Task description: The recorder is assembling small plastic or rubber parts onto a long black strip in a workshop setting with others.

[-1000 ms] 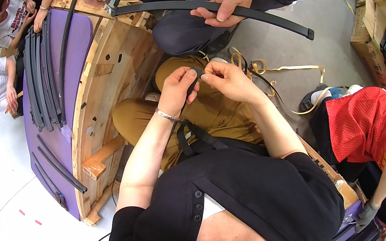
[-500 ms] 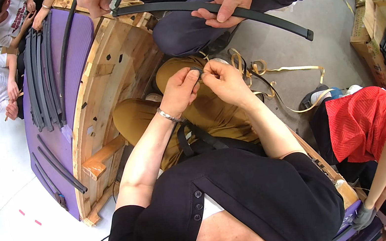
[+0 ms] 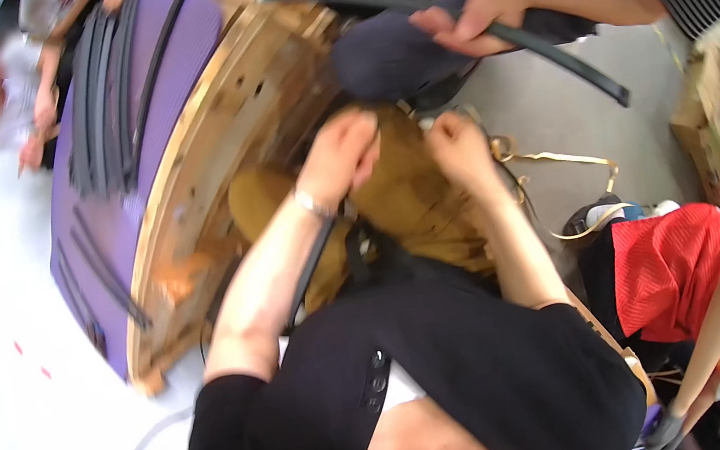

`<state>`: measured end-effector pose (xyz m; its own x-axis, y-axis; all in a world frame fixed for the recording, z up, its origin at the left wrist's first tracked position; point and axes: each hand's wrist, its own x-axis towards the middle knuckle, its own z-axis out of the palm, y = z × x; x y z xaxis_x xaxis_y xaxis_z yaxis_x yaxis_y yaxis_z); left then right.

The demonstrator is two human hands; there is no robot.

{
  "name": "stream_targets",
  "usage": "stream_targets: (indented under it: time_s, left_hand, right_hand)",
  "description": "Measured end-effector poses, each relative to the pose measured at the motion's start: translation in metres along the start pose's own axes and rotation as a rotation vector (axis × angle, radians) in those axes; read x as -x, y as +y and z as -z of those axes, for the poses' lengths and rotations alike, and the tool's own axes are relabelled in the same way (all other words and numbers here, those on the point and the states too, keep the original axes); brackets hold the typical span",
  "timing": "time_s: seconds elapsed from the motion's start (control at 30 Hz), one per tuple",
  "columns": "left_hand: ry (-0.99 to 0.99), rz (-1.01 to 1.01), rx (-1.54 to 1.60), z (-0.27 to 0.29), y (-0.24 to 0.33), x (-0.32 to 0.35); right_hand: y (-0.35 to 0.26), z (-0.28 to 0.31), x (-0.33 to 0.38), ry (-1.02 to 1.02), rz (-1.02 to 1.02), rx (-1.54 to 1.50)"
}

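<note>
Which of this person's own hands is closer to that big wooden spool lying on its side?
Left. The left hand hovers just beside the wooden spool; the right hand is farther off, over the tan trousers.

I have both forearms stretched forward over my lap, left hand (image 3: 340, 155) and right hand (image 3: 458, 143) near each other, fingers curled, a bracelet on my left wrist.

Workshop floor, wooden jig (image 3: 245, 140), purple board (image 3: 101, 236), black rubber strips (image 3: 96, 106)
</note>
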<state>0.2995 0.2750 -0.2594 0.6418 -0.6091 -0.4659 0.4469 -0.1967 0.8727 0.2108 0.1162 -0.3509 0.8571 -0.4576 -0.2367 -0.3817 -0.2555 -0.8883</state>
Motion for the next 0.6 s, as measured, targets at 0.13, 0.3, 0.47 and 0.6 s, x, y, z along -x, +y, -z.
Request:
stream_targets:
  time_s: [0.13,0.3,0.47,0.6]
  left_hand:
    - [0.398,-0.074,0.009,0.049,0.032,0.017]
    - [0.866,-0.317,-0.093,0.131,0.112,0.046]
    - [0.373,-0.701,0.25,0.262,0.168,0.163]
    - [1.249,-0.877,0.341,0.259,0.151,0.231]
  right_hand:
    - [-0.027,0.016,-0.003,-0.068,0.067,-0.118]
    - [-0.032,0.024,0.0,-0.119,0.014,-0.141]
    - [-0.04,0.025,0.007,-0.2,-0.034,-0.276]
    - [-0.026,0.045,0.007,-0.139,0.026,-0.241]
